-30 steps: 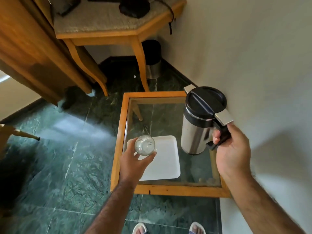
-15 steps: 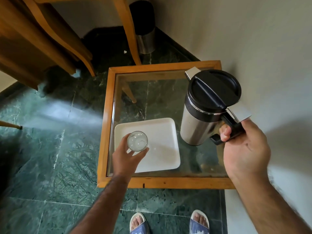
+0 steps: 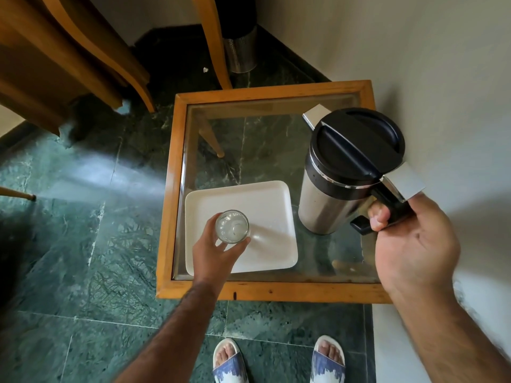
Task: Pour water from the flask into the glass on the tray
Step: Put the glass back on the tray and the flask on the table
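A steel flask (image 3: 323,197) with a black lid is held upright above the right side of the glass-topped table, its spout pointing away from me. My right hand (image 3: 409,241) grips its black handle. A clear glass (image 3: 232,226) stands over the left part of the white tray (image 3: 265,200). My left hand (image 3: 213,252) is wrapped around the glass from the near side. Whether the glass rests on the tray or is just above it, I cannot tell.
The small table has an orange wooden frame (image 3: 262,291) and stands against the white wall on the right. A steel bin (image 3: 240,48) stands beyond it beside a wooden table leg (image 3: 215,45). A green marble floor and my two sandalled feet (image 3: 279,360) are below.
My view has tilted down and closer to the table. The left hand has brought the glass lower over the tray's left part. The flask stays upright in my right hand.
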